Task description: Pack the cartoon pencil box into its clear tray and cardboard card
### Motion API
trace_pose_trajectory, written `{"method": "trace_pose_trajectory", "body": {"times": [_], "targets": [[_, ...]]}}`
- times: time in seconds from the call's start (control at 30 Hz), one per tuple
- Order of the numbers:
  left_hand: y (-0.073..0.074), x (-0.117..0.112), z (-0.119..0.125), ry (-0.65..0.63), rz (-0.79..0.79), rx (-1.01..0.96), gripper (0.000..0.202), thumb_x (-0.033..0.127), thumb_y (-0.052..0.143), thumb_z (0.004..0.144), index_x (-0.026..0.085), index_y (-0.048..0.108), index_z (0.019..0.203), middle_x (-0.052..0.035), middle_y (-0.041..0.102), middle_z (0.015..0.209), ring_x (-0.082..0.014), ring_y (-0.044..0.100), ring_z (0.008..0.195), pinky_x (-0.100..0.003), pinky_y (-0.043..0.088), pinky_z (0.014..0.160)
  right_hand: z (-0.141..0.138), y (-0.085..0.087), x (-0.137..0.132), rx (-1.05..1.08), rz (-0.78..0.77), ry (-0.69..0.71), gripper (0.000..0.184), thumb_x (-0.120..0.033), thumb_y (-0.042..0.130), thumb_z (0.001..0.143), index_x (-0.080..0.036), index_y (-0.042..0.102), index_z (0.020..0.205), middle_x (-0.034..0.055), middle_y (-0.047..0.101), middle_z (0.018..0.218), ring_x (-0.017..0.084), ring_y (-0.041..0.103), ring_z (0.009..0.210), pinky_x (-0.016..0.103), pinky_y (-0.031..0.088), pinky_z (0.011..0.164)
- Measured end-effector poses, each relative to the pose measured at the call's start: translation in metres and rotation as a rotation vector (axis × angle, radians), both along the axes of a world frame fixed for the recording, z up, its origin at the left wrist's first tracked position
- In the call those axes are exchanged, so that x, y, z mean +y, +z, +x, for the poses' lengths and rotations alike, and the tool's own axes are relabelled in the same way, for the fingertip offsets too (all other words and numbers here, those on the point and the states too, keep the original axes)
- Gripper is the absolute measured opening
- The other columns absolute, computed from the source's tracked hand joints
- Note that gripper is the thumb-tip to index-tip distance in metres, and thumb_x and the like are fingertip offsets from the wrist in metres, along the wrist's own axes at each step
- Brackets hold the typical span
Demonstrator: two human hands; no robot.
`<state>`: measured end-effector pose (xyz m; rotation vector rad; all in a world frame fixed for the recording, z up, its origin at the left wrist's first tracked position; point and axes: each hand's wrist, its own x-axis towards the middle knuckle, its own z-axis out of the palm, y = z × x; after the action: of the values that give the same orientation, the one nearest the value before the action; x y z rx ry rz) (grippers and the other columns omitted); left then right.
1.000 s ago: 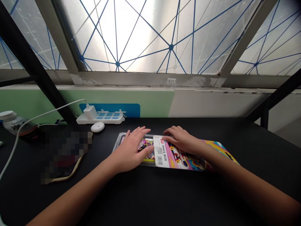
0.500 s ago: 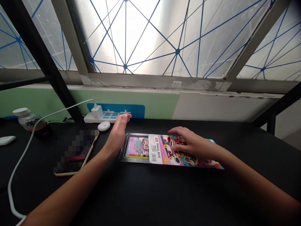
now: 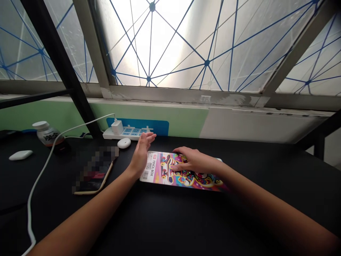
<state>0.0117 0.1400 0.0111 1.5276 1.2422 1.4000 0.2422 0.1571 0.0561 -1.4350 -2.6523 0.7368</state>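
A colourful card sleeve printed "PENCIL BOX" (image 3: pixel 160 167) lies flat on the black desk, its white barcode strip at the left end. My right hand (image 3: pixel 191 160) rests on top of the sleeve with thumb and fingers apart, pressing on it rather than wrapped round it. My left hand (image 3: pixel 142 153) stands on edge at the sleeve's left end, fingers stretched out and pointing away from me, palm against that end. The clear plastic tray and the pink tin are out of sight under the card.
Left of my hands lies a phone (image 3: pixel 92 183), partly blurred out. Behind it are a round white case (image 3: pixel 124 143) and a power strip (image 3: pixel 109 135) with a plugged-in charger (image 3: pixel 117 127). A white cable (image 3: pixel 30 213) runs past a white-capped bottle (image 3: pixel 45 133) and a white mouse-like object (image 3: pixel 20 155).
My right hand has slid the printed sleeve left over the tray, covering the pink tin that showed before. My left hand stays at the left end. The view has shifted slightly.
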Motion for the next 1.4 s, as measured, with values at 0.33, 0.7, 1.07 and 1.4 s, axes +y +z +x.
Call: {"method": "trace_pose_trajectory", "body": {"times": [0.33, 0.7, 1.07, 1.4], "targets": [[-0.001, -0.012, -0.002, -0.148, 0.087, 0.704, 0.044, 0.059, 0.058, 0.09, 0.025, 0.063, 0.118, -0.0086, 0.07, 0.119, -0.0349, 0.059, 0.118, -0.067, 0.017, 0.114, 0.018, -0.01, -0.005, -0.061, 0.142, -0.085, 0.068, -0.074, 0.059, 0.081, -0.022, 0.063, 0.124, 0.0126, 0.07, 0.123, 0.035, 0.065, 0.107, 0.042, 0.05, 0.087], [0.031, -0.042, 0.011, 0.085, 0.724, 1.144, 0.021, 0.038, 0.054, 0.1, 0.021, 0.063, 0.092, -0.0074, 0.069, 0.108, -0.0259, 0.061, 0.103, -0.057, 0.019, 0.118, 0.057, 0.0, -0.048, -0.021, 0.678, -0.097, 0.022, -0.048, 0.06, 0.09, -0.027, 0.058, 0.093, 0.008, 0.071, 0.105, 0.025, 0.066, 0.077, 0.035, 0.047, 0.062], [0.018, -0.024, 0.005, -0.311, 0.479, 1.055, 0.038, 0.059, 0.062, 0.09, 0.021, 0.062, 0.095, -0.0084, 0.071, 0.097, -0.0275, 0.067, 0.094, -0.046, 0.047, 0.095, 0.029, -0.024, -0.065, -0.282, 0.738, 0.263, 0.013, -0.018, 0.064, 0.082, -0.018, 0.071, 0.093, 0.0151, 0.068, 0.112, 0.032, 0.062, 0.093, 0.045, 0.053, 0.075], [0.004, -0.014, -0.004, -0.301, 0.194, 1.024, 0.07, 0.063, 0.062, 0.088, 0.021, 0.047, 0.142, -0.0133, 0.057, 0.141, -0.0335, 0.051, 0.129, -0.047, 0.043, 0.106, 0.052, -0.003, -0.049, 0.038, 0.334, 0.119, 0.025, -0.048, 0.055, 0.097, -0.025, 0.063, 0.098, 0.0076, 0.069, 0.109, 0.026, 0.062, 0.101, 0.039, 0.051, 0.084]]}}
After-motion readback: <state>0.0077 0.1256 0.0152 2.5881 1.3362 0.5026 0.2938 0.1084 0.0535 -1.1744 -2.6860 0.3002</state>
